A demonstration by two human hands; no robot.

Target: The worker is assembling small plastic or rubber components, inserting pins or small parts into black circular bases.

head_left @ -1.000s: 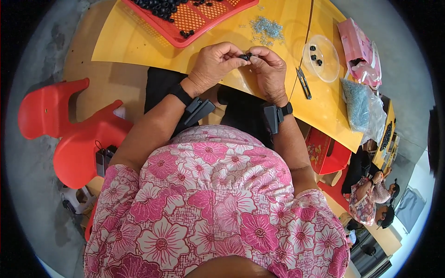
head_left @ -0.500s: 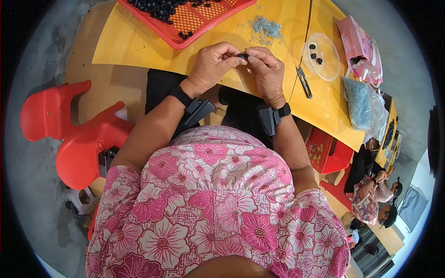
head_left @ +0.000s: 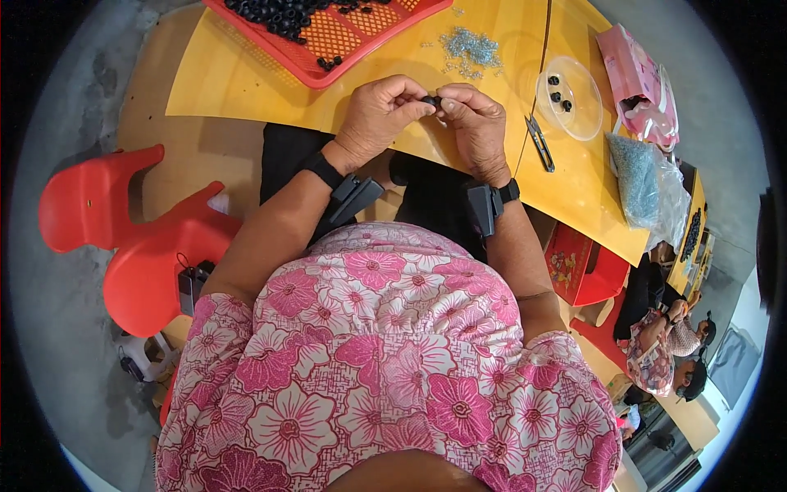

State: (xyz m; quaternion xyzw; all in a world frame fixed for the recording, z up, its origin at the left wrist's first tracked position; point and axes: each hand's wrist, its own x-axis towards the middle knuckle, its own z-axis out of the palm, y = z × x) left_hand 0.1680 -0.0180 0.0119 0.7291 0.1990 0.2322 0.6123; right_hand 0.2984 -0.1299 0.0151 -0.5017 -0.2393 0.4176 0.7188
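Over the near edge of the yellow table [head_left: 270,97], my two hands meet at one small round black part [head_left: 430,101]. My left hand [head_left: 375,113] pinches it between thumb and forefinger. From the other side my right hand [head_left: 474,123] grips the same part with its thumb and forefinger; whether it also holds something smaller is hidden. Beyond the hands lies a pile of small clear-blue pieces [head_left: 471,51]. To the left is a red mesh tray [head_left: 348,72] with many black parts [head_left: 275,18] in it.
Right of my hands stand a clear round bowl [head_left: 592,107] holding a few black parts and a pair of thread snips [head_left: 539,144]. Farther right are a pink bag [head_left: 627,70] and a bag of blue pieces [head_left: 633,176]. Red chairs [head_left: 143,275] stand left; other people [head_left: 656,344] sit right.
My hands stay together on the black part, with only a slight shift of the fingers. The black part shows a little more between them. The whole view has moved slightly.
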